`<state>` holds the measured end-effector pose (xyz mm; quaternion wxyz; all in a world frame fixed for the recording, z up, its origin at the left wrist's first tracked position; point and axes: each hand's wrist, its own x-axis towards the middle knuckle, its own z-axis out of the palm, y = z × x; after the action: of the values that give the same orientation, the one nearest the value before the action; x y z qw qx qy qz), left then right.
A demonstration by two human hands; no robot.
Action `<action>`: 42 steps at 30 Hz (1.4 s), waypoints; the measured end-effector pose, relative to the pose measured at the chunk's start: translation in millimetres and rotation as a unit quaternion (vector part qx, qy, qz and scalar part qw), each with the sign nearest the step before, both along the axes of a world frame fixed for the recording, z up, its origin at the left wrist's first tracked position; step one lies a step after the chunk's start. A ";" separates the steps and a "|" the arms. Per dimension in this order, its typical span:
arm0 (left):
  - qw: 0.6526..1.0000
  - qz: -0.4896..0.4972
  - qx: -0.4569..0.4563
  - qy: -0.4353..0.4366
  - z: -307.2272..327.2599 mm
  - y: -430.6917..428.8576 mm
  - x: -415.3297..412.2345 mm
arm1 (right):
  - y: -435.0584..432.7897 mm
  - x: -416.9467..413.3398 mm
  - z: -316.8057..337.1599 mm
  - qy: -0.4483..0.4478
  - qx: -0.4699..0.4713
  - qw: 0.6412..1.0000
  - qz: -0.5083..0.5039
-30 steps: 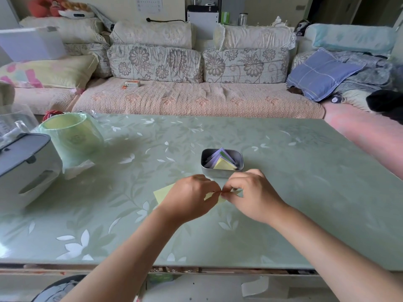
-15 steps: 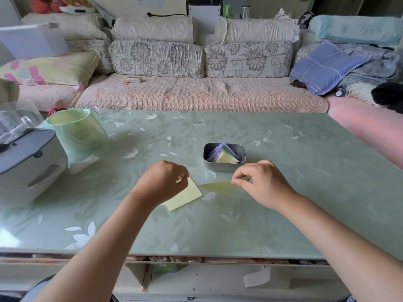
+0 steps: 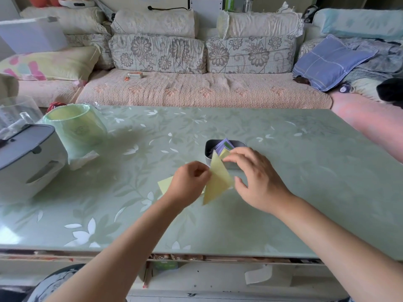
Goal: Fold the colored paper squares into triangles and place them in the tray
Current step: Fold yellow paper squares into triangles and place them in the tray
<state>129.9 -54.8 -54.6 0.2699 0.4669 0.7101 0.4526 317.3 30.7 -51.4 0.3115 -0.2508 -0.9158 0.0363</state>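
A pale green desk [image 3: 305,192] with a leaf pattern stands before a flowered sofa [image 3: 196,88], and a small dark tray [image 3: 207,149] near its middle holds folded purple and yellow papers. Just in front of the tray, the left hand [image 3: 187,182] pinches the edge of a yellow paper triangle [image 3: 218,182] with curled fingers, holding it upright off the desk. The right hand [image 3: 255,177] hovers beside it with fingers spread and loose, gripping nothing, and a flat yellow square [image 3: 164,184] lies left of the tray's front.
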 end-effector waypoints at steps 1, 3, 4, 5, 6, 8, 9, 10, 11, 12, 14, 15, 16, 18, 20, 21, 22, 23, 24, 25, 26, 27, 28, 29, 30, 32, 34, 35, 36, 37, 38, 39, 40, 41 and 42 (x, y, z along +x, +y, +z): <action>0.998 0.011 -0.014 -0.063 0.2 0.2 0.8 | -0.4 -0.2 -1.8 -0.013 0.014 1.000 0.009; 0.989 0.025 -0.029 -0.145 0.5 1.1 1.0 | -0.5 -2.3 -6.7 -0.045 0.028 0.998 0.029; 0.984 0.025 -0.033 -0.173 0.6 1.5 1.3 | -0.2 -3.8 -8.9 -0.052 0.026 0.998 0.033; 0.980 0.023 -0.036 -0.196 -0.1 1.8 1.9 | 0.4 -5.5 -11.1 -0.048 0.021 0.998 0.034; 0.976 0.019 -0.039 -0.215 -1.5 2.4 2.4 | 1.0 -6.6 -12.3 -0.035 0.016 0.999 0.035; 0.970 0.013 -0.044 -0.240 -4.7 3.3 3.2 | 1.9 -7.8 -13.1 -0.003 0.022 0.999 0.044; 0.967 0.009 -0.043 -0.251 -6.5 3.6 3.2 | 2.3 -8.5 -12.9 0.010 0.031 0.998 0.048; 0.963 0.005 -0.036 -0.268 -8.0 3.5 3.2 | 2.7 -9.0 -13.1 0.018 0.034 0.998 0.051; 0.957 0.001 -0.027 -0.288 -9.3 3.6 3.2 | 2.7 -10.0 -13.3 0.023 0.029 0.998 0.053; 0.950 0.001 -0.015 -0.310 -10.6 4.4 2.5 | 2.8 -10.9 -14.2 0.025 0.013 0.998 0.053; 0.933 -0.001 0.006 -0.360 -10.8 5.1 1.6 | 1.3 -12.5 -14.9 0.035 -0.047 0.997 0.052; 0.923 -0.006 0.014 -0.384 -10.4 5.3 2.1 | 0.1 -12.8 -14.4 0.048 -0.092 0.993 0.046; 0.916 -0.013 0.019 -0.400 -9.6 4.8 3.1 | -1.3 -12.7 -12.9 0.064 -0.145 0.987 0.035; 0.918 -0.034 0.023 -0.394 -8.4 4.5 6.1 | -2.3 -12.8 -10.0 0.088 -0.255 0.963 0.000; 0.924 -0.055 0.028 -0.376 -8.5 3.6 9.2 | -0.4 -13.9 -9.0 0.102 -0.323 0.940 -0.033; 0.925 -0.060 0.030 -0.375 -7.9 3.2 9.9 | 1.0 -14.6 -8.7 0.113 -0.344 0.931 -0.042; 0.925 -0.060 0.030 -0.375 -7.5 3.5 10.3 | 1.8 -15.0 -8.2 0.123 -0.362 0.923 -0.046; 0.925 -0.057 0.031 -0.374 -7.1 3.8 10.5 | 2.1 -15.1 -7.7 0.131 -0.379 0.915 -0.045; 0.927 -0.052 0.034 -0.369 -6.5 3.6 11.1 | 2.1 -15.1 -7.1 0.137 -0.394 0.908 -0.043; 0.933 -0.044 0.039 -0.356 -6.2 3.2 12.2 | 1.6 -15.1 -6.5 0.139 -0.407 0.902 -0.041; 0.941 -0.032 0.046 -0.333 -6.4 2.8 13.2 | 0.8 -14.8 -5.8 0.139 -0.416 0.898 -0.039; 0.950 -0.022 0.053 -0.306 -7.2 2.7 14.1 | -0.1 -15.0 -5.1 0.141 -0.424 0.894 -0.036; 0.957 -0.016 0.058 -0.284 -8.2 2.4 14.9 | -1.0 -15.5 -4.9 0.146 -0.431 0.890 -0.035; 0.960 -0.012 0.062 -0.271 -8.7 2.1 15.6 | -1.7 -16.2 -4.9 0.152 -0.439 0.885 -0.035; 0.962 -0.009 0.064 -0.267 -9.4 2.0 15.9 | -2.2 -16.8 -4.7 0.156 -0.447 0.880 -0.037; 0.962 -0.005 0.066 -0.265 -10.3 2.1 16.0 | -3.2 -17.8 -3.3 0.164 -0.463 0.870 -0.046; 0.962 -0.003 0.066 -0.263 -10.0 1.7 16.9 | -4.3 -18.0 -1.5 0.171 -0.480 0.859 -0.053; 0.962 -0.004 0.067 -0.263 -10.4 1.4 17.4 | -5.1 -18.3 -1.1 0.174 -0.487 0.854 -0.055; 0.963 -0.005 0.067 -0.262 -10.6 1.2 18.4 | -5.8 -18.4 -1.2 0.176 -0.492 0.851 -0.056; 0.963 -0.006 0.065 -0.263 -11.0 1.0 19.4 | -6.3 -19.0 -1.8 0.176 -0.495 0.849 -0.058; 0.963 -0.007 0.061 -0.263 -11.1 0.6 20.0 | -6.3 -19.6 -2.6 0.173 -0.496 0.849 -0.062; 0.963 -0.009 0.058 -0.261 -11.4 0.1 20.1 | -6.0 -19.9 -3.0 0.170 -0.497 0.848 -0.065; 0.965 -0.013 0.056 -0.256 -11.1 -0.3 19.4 | -5.2 -20.0 -2.8 0.168 -0.501 0.846 -0.066; 0.967 -0.018 0.055 -0.247 -10.4 -0.6 18.4 | -4.2 -19.6 -2.2 0.166 -0.506 0.844 -0.066; 0.970 -0.024 0.057 -0.237 -9.5 -0.7 16.3 | -2.6 -18.7 -1.5 0.162 -0.513 0.840 -0.065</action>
<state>146.2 -55.6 -64.1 0.4142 0.3781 0.5875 0.5833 298.6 28.0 -52.9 0.2838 -0.4242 -0.6842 0.5209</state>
